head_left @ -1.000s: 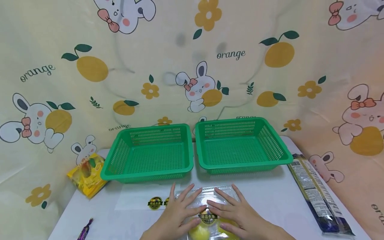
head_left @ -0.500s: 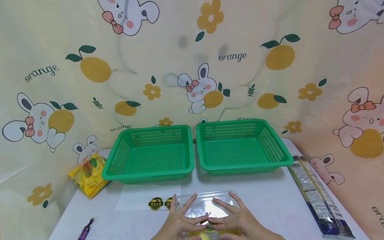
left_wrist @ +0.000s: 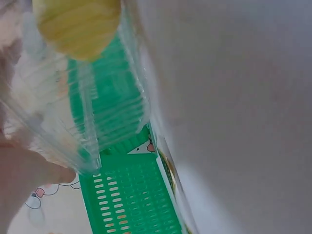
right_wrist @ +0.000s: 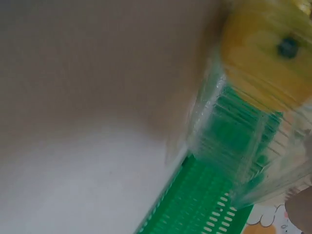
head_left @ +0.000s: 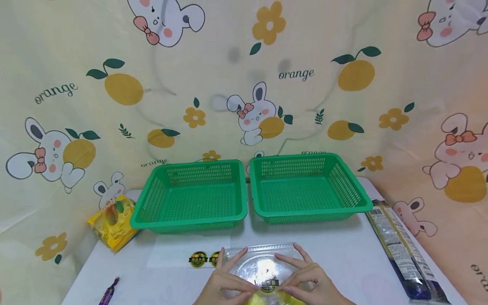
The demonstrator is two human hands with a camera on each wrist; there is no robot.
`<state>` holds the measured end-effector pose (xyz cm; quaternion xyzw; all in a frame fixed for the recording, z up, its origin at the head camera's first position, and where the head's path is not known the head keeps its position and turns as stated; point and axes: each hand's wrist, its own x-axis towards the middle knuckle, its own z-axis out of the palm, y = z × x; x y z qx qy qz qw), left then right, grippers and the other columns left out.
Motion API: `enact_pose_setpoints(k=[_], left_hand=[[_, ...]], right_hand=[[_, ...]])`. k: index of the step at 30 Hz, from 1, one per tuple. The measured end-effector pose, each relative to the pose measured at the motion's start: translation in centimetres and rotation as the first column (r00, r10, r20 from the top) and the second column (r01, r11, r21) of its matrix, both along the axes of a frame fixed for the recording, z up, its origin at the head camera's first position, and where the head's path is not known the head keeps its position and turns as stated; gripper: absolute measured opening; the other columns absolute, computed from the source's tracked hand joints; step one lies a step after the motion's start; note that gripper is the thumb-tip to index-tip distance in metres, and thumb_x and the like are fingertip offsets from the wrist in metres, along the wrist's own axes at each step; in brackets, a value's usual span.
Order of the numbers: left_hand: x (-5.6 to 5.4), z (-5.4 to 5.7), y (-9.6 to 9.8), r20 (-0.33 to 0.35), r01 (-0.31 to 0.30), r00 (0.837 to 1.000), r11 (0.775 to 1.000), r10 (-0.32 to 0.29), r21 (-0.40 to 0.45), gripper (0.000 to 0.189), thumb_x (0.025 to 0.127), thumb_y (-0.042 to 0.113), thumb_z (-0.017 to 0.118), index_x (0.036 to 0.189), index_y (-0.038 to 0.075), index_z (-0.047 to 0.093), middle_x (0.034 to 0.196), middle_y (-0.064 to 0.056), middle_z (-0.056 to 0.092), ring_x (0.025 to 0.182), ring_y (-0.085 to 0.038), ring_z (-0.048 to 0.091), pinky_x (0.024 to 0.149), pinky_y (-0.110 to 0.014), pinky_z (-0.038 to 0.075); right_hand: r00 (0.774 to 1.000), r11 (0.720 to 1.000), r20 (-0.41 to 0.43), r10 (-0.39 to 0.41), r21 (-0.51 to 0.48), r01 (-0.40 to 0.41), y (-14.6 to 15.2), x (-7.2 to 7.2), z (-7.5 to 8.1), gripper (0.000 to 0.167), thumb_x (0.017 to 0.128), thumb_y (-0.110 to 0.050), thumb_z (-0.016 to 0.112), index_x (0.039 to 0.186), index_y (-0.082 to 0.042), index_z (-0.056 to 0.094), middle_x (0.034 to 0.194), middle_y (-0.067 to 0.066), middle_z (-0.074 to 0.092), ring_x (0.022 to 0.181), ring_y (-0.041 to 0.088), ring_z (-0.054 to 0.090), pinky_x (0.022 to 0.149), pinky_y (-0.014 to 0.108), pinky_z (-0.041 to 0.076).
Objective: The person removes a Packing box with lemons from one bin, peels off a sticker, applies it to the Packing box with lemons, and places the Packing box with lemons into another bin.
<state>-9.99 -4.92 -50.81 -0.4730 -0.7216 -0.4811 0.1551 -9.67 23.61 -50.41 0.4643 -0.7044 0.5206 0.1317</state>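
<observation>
A clear plastic clamshell box [head_left: 249,258] with yellow fruit [right_wrist: 265,63] inside lies at the table's front edge. On its lid is a round black-and-gold sticker [head_left: 269,286]. My left hand [head_left: 228,281] brings thumb and index fingertips together at the sticker's left edge. At its right edge my right hand [head_left: 310,281] pinches in the same way. Other fingers of both hands stretch towards the lid's far rim. Both wrist views show the box's ribbed side close up, with little of either hand.
Two green baskets, left [head_left: 198,203] and right [head_left: 297,195], stand behind the box. A sheet with more stickers [head_left: 198,259] lies left of it. Farther left are a yellow packet [head_left: 113,222] and a purple-wrapped stick [head_left: 109,291]. A long dark packet [head_left: 408,254] lies at right.
My fingers lay spread flat over the lid and sticker earlier. Now thumbs and index fingers have drawn together at the sticker's edges. The box sits slightly lower in view.
</observation>
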Motion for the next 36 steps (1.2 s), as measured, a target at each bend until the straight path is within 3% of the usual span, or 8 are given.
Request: enact_pose_setpoints(k=[3,6,9,12,14,19,27,36], left_hand=[[0.3,-0.4,-0.6,0.071,-0.136,0.989,0.988,0.130,0.073,0.023,0.083,-0.002,0.077,0.103,0.009,0.078,0.109,0.000,0.074,0.141,-0.030,0.039,0.120,-0.024,0.004],[0.6,-0.5,-1.3,0.174,-0.319,0.934,0.948,0.313,0.009,0.030,0.083,0.003,0.078,0.113,0.007,0.074,0.127,-0.009,0.067,0.139,-0.035,0.041,0.115,-0.042,0.033],[1.0,-0.1,-2.0,0.389,-0.381,0.834,0.918,0.391,-0.106,0.050,0.087,0.017,0.078,0.132,0.002,0.062,0.142,-0.020,0.053,0.132,-0.046,0.045,0.092,-0.055,0.053],[1.3,0.4,-2.4,0.626,-0.337,0.700,0.932,0.344,-0.136,0.071,0.092,0.027,0.072,0.149,-0.002,0.039,0.150,-0.030,0.037,0.124,-0.053,0.048,0.080,-0.050,0.060],[1.4,0.7,-2.6,0.692,-0.309,0.647,0.940,0.319,-0.145,0.076,0.094,0.028,0.070,0.152,-0.002,0.031,0.150,-0.034,0.032,0.118,-0.055,0.051,0.077,-0.049,0.060],[1.7,1.1,-2.9,0.702,-0.283,0.632,0.941,0.329,-0.186,0.075,0.094,0.027,0.069,0.150,-0.007,0.032,0.148,-0.037,0.033,0.114,-0.055,0.054,0.082,-0.061,0.056],[1.8,1.4,-3.2,0.776,-0.241,0.571,0.958,0.270,-0.156,0.078,0.094,0.026,0.069,0.149,-0.012,0.028,0.147,-0.039,0.032,0.116,-0.054,0.052,0.077,-0.046,0.061],[1.9,1.6,-3.3,0.808,-0.205,0.534,0.965,0.250,-0.163,0.089,0.091,0.024,0.072,0.148,-0.018,0.019,0.126,-0.022,0.047,0.083,-0.013,0.052,0.069,-0.023,0.051]], right_hand=[[0.998,0.998,0.052,-0.041,-0.035,0.042,0.3,0.3,-0.2,0.034,0.076,0.015,0.076,0.102,-0.007,0.077,0.102,0.008,0.075,0.136,0.024,0.047,0.122,0.023,0.003],[0.997,0.997,0.059,-0.052,-0.059,0.055,1.1,0.2,-0.3,0.041,0.075,0.021,0.072,0.109,-0.002,0.074,0.111,0.015,0.072,0.135,0.024,0.048,0.122,0.022,0.010],[0.995,0.993,0.073,-0.067,-0.095,0.073,2.2,-0.1,0.1,0.044,0.074,0.027,0.068,0.110,0.002,0.073,0.112,0.018,0.072,0.128,0.024,0.055,0.118,0.023,0.025],[0.981,0.984,0.158,-0.111,-0.120,0.131,3.4,-0.4,0.9,0.039,0.079,0.028,0.062,0.109,0.005,0.072,0.109,0.019,0.072,0.115,0.023,0.065,0.104,0.024,0.045],[0.945,0.969,0.273,-0.179,-0.118,0.217,4.1,-0.6,1.6,0.031,0.085,0.023,0.061,0.108,0.005,0.072,0.106,0.016,0.073,0.107,0.019,0.068,0.093,0.023,0.054],[0.789,0.876,0.576,-0.216,-0.242,0.416,5.9,-1.9,2.4,0.016,0.095,0.012,0.057,0.107,0.014,0.068,0.100,0.012,0.075,0.096,0.019,0.072,0.084,0.032,0.059],[0.566,0.583,0.791,0.233,-0.579,0.570,9.1,-3.9,2.1,0.024,0.103,0.003,0.049,0.101,0.001,0.073,0.101,0.016,0.074,0.096,0.025,0.072,0.087,0.032,0.057],[0.474,0.373,0.784,0.402,-0.613,0.697,10.9,-5.0,2.6,0.017,0.100,0.007,0.050,0.111,-0.003,0.058,0.101,0.017,0.072,0.098,0.027,0.071,0.097,0.030,0.052]])
